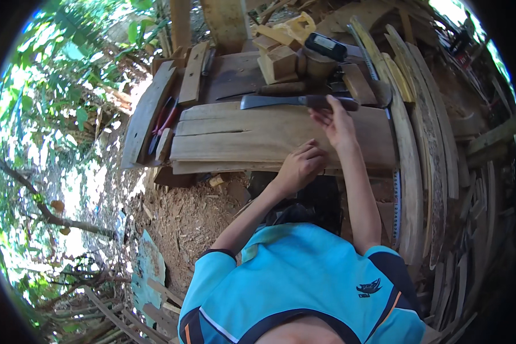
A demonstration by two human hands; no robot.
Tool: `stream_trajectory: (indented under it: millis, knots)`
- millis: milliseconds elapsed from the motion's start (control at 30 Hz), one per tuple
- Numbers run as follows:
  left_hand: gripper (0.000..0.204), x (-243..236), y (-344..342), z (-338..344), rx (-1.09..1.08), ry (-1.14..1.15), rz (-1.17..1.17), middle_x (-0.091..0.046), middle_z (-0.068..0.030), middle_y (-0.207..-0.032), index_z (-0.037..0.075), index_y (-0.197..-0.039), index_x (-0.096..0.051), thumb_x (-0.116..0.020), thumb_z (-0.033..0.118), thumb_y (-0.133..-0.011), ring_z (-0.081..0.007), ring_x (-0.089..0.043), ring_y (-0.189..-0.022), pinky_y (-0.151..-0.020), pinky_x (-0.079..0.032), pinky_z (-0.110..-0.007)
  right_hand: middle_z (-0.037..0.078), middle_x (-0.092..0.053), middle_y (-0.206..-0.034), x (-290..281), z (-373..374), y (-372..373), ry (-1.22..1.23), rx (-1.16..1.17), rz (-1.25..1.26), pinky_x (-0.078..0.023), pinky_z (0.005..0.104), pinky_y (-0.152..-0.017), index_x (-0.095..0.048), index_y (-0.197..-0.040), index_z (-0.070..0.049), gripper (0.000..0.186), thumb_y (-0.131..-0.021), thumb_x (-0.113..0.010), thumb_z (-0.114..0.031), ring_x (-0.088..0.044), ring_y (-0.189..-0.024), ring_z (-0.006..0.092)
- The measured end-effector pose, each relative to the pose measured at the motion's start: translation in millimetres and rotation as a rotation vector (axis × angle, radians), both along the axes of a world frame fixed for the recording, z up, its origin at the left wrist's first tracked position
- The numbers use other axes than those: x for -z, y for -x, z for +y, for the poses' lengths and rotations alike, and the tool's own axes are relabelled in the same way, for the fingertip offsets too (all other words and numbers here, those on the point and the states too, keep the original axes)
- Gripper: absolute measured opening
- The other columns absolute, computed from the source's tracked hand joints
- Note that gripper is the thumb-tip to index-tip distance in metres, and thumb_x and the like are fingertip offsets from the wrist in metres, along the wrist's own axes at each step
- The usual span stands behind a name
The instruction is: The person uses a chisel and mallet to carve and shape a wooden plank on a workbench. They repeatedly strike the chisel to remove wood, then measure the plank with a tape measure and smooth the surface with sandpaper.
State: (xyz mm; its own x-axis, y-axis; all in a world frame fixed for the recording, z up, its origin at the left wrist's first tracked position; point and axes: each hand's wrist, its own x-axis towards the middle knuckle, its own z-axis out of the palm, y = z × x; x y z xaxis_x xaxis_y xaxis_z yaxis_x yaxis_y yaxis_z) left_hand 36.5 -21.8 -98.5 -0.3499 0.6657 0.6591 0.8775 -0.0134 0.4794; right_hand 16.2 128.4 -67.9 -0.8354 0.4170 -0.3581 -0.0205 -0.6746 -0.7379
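A wide flat-bladed chisel with a dark wooden handle lies crosswise near the back edge of a long plank. My right hand reaches over the plank, and its fingertips grip the chisel's handle from the near side. My left hand is at the plank's front edge with its fingers curled in. What those fingers hold, if anything, is hidden. Just behind the chisel lies another tool with a wooden handle and a thin dark blade. The plank has a narrow crack at its left part.
Behind the plank stand wooden blocks, a tin and a dark device. Red-handled pliers lie at the left. Long wooden strips line the right side, beside a measuring tape. Shavings cover the ground.
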Motion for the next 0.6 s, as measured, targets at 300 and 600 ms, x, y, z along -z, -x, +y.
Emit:
stream_trajectory:
  millis: [300,600]
  knots:
    - [0.01,-16.4,-0.1,-6.7,0.08,0.047,-0.285,-0.062,-0.008,-0.083,0.005,-0.082,-0.065,-0.066,0.008,-0.072,-0.0228,-0.059,-0.077,-0.068,-0.049,-0.031,0.016,-0.063,-0.071,-17.6,53.6,-17.8,-1.14,-0.025,-0.065,-0.051,0.0346,-0.06,-0.057,-0.08,-0.003,0.028,-0.076,-0.066,-0.03,-0.063,-0.066,0.0247]
    - [0.015,-14.6,8.2,3.9,0.028,0.16,-0.107,-0.063,-0.0042,-0.082,0.009,-0.081,-0.066,-0.07,0.012,-0.066,-0.0245,-0.058,-0.078,-0.069,-0.049,-0.034,0.022,-0.057,-0.101,22.7,119.7,9.9,-1.813,0.178,-0.524,-0.042,0.0436,-0.083,-0.044,-0.121,-0.011,0.061,-0.07,-0.069,-0.031,-0.055,-0.097,0.0346]
